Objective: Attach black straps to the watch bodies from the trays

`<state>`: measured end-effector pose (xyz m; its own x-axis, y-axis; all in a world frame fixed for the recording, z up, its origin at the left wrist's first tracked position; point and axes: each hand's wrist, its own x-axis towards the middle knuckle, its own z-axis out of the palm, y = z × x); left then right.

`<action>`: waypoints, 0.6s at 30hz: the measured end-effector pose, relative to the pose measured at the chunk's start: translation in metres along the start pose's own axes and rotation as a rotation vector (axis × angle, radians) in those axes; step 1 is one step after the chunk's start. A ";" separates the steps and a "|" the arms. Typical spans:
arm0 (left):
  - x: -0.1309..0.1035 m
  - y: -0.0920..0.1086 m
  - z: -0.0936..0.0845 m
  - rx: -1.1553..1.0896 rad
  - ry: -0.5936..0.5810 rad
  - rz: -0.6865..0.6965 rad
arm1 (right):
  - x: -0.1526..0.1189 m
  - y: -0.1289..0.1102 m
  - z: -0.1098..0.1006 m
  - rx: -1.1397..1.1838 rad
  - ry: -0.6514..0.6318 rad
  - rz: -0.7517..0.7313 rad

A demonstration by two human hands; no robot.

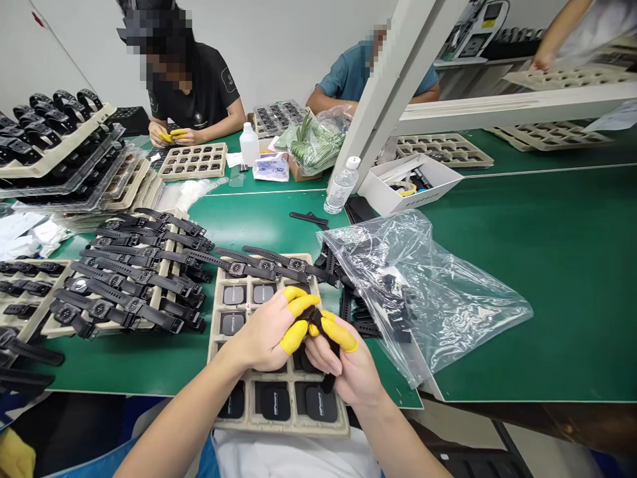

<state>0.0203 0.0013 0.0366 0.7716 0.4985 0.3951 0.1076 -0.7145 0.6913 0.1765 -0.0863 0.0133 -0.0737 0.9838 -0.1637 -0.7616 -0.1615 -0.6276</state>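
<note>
Over a beige tray, my left hand and my right hand meet, both with yellow finger cots on some fingers. Pinched between their fingertips is a black watch strap, one end of which hangs below my right hand. Whether a watch body is attached to it is hidden by the fingers. Square black watch faces with protective film, such as one watch, sit in the tray's compartments. Along the tray's far edge lie a few watches with straps, backs up.
Right of the tray, a clear plastic bag holds black straps. Strapped watches cover trays at left, beside stacked trays. A water bottle and white box stand behind. Across the table, two people sit.
</note>
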 end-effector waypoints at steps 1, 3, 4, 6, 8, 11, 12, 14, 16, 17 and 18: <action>0.000 0.000 0.001 0.014 0.005 0.002 | 0.000 0.000 0.000 0.005 -0.001 -0.004; 0.000 -0.001 0.002 0.041 0.019 0.017 | 0.001 0.000 0.000 0.019 -0.006 -0.010; 0.001 -0.002 0.003 0.057 0.026 0.026 | 0.002 0.000 0.000 0.027 -0.010 -0.012; 0.001 -0.002 0.004 0.096 0.033 0.033 | 0.003 0.000 0.000 0.037 -0.012 -0.005; 0.003 0.000 0.003 0.150 0.021 0.013 | 0.004 0.001 0.000 0.034 -0.006 0.010; 0.004 0.003 0.001 0.244 -0.042 -0.034 | 0.003 0.001 -0.001 0.020 0.005 0.032; 0.004 0.005 0.000 0.271 -0.067 -0.052 | 0.003 0.002 -0.002 0.013 0.009 0.037; 0.005 0.007 -0.002 0.308 -0.100 -0.075 | 0.003 0.002 -0.002 -0.009 0.019 0.050; 0.004 0.007 -0.003 0.319 -0.109 -0.074 | 0.003 0.002 -0.003 -0.026 0.025 0.062; 0.004 0.007 -0.004 0.319 -0.108 -0.064 | 0.003 0.002 -0.003 -0.032 0.028 0.065; 0.003 0.007 -0.004 0.319 -0.106 -0.053 | 0.003 0.002 -0.003 -0.035 0.031 0.065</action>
<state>0.0211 -0.0005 0.0453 0.8186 0.4972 0.2874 0.3272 -0.8150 0.4782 0.1767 -0.0837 0.0096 -0.1019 0.9684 -0.2275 -0.7326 -0.2278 -0.6414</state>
